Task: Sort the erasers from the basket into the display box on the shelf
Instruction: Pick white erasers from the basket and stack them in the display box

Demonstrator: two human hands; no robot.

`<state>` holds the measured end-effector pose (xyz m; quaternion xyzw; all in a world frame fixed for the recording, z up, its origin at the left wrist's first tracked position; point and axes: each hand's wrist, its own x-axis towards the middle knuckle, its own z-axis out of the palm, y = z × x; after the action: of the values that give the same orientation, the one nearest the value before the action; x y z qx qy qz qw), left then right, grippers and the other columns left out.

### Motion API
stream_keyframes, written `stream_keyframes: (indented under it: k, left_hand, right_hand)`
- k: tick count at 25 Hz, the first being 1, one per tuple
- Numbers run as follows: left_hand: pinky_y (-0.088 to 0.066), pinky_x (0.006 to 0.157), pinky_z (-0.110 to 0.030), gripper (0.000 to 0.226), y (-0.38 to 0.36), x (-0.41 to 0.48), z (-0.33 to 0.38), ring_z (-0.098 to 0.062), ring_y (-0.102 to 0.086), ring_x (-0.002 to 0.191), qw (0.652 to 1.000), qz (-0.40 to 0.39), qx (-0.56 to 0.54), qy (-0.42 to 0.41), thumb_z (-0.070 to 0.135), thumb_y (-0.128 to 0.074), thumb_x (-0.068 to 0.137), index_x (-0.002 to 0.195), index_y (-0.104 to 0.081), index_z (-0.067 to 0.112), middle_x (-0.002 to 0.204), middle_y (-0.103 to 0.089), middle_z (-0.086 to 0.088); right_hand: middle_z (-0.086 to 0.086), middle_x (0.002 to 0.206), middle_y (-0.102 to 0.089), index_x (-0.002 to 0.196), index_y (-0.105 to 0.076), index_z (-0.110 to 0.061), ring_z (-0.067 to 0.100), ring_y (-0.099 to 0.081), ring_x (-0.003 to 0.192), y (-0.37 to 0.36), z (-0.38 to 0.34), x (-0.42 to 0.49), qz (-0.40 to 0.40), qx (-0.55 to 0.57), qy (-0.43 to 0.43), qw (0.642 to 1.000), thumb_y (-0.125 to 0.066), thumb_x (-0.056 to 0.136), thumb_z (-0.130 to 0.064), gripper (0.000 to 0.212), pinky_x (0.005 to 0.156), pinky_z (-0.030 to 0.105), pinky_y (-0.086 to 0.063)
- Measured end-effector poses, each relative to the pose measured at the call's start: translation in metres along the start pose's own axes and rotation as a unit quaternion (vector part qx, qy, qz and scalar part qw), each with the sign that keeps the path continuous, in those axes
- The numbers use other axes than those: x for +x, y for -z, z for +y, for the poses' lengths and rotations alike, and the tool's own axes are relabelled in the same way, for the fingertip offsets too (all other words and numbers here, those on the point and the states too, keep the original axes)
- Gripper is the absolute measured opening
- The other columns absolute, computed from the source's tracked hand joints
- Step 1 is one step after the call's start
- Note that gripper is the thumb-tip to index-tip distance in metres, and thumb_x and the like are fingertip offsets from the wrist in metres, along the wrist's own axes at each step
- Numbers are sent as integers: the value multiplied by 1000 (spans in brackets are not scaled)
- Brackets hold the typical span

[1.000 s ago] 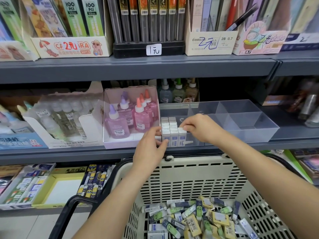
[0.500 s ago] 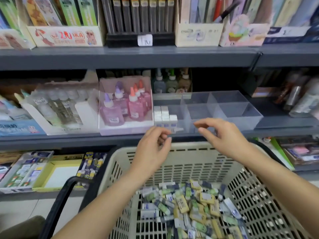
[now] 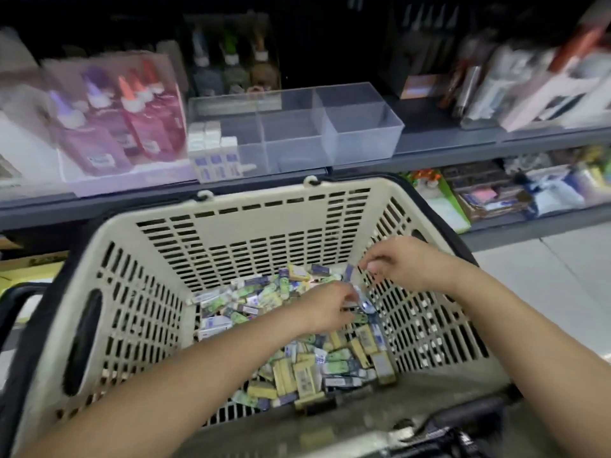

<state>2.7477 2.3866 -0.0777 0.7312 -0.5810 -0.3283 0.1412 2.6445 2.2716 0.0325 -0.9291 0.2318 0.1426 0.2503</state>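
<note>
The cream plastic basket holds a pile of several small erasers in yellow, green and white-blue wrappers. Both hands are down inside it at the right. My left hand lies on the pile, its fingers curled around a white-blue eraser. My right hand hovers just above and pinches a small blue-white eraser at its fingertips. On the shelf behind stands the clear display box. Its left compartment holds a few upright white-blue erasers, and its other compartments show nothing inside.
A pink box of glue bottles stands left of the display box. More bottles stand behind it and blurred stationery is to the right. The basket's black handle hangs at the left. A lower shelf holds packets.
Both hands have dropped from the display box on the shelf into the basket and closed on erasers. The camera has tilted down, so the upper shelf is out of view.
</note>
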Motion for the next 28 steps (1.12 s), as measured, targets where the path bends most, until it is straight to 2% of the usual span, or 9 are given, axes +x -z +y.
stream_keyframes:
  k: [3, 8, 11, 13, 14, 17, 21, 25, 28]
  left_hand:
    - [-43, 96, -34, 49, -25, 32, -1, -28, -46, 123, 999, -2, 41, -3, 2, -53, 84, 132, -49, 13, 134, -50, -11]
    - [-41, 91, -36, 43, -37, 49, -10, -29, -48, 113, 980, 5, 192, -42, 7, -53, 85, 127, -52, 14, 121, -56, -9]
    - [-45, 73, -25, 27, -28, 45, -15, -20, -58, 94, 999, -12, 30, 18, 19, -57, 86, 113, -54, 14, 100, -59, -1]
    - [-43, 62, -13, 22, -28, 39, -6, -7, -55, 77, 991, -8, -132, 33, 17, -60, 83, 104, -52, 19, 87, -56, 6]
    - [-42, 60, -14, 22, -30, 37, 0, -6, -52, 72, 987, -15, -161, 25, 16, -60, 83, 102, -50, 20, 84, -53, 8]
    - [-39, 57, -24, 24, -39, 37, 8, -11, -49, 69, 994, -47, -102, -1, 22, -62, 84, 103, -47, 17, 80, -51, 6]
    - [-41, 59, -27, 32, -27, 30, -12, -20, -54, 79, 995, -66, -63, 42, 24, -64, 83, 108, -47, 13, 90, -55, -2]
    - [-37, 52, -24, 29, -37, 30, -4, -11, -49, 68, 994, -54, -71, 69, 20, -60, 84, 106, -43, 14, 89, -52, -2]
    - [-47, 67, -30, 52, -51, 43, 14, -17, -55, 84, 992, -66, -33, 98, 30, -65, 83, 124, -41, 11, 99, -54, -2]
  right_hand:
    - [1, 94, -64, 104, -67, -13, 21, -61, 97, 4, 6, 6, 41, 32, -22, 998, -45, 95, -14, 23, 90, 35, -48]
    - [-2, 93, -65, 103, -66, -17, 19, -62, 93, 7, 5, 8, 42, 71, -29, 996, -46, 96, -21, 22, 88, 40, -51]
    - [1, 92, -68, 101, -66, -18, 18, -64, 89, 9, 3, 7, 45, 81, -24, 995, -46, 96, -24, 21, 86, 40, -52]
    - [1, 91, -68, 101, -66, -19, 18, -63, 89, 9, 2, 5, 42, 77, -23, 996, -46, 96, -25, 22, 85, 40, -52]
    - [1, 91, -68, 101, -66, -19, 18, -63, 89, 9, 1, 5, 40, 75, -23, 996, -46, 96, -25, 22, 85, 40, -52]
    - [4, 91, -68, 101, -66, -15, 19, -64, 89, 10, 0, 4, 41, 79, -17, 996, -45, 96, -23, 23, 84, 40, -52]
    - [3, 90, -68, 99, -67, -14, 19, -64, 87, 9, 1, 3, 42, 78, -11, 996, -45, 96, -22, 23, 83, 39, -53]
    - [1, 89, -68, 98, -67, -18, 18, -64, 87, 9, 1, 4, 39, 86, -14, 995, -46, 96, -25, 22, 85, 41, -52]
    - [0, 90, -68, 99, -67, -19, 18, -65, 88, 8, 1, 3, 42, 98, -14, 994, -47, 95, -26, 21, 86, 41, -53]
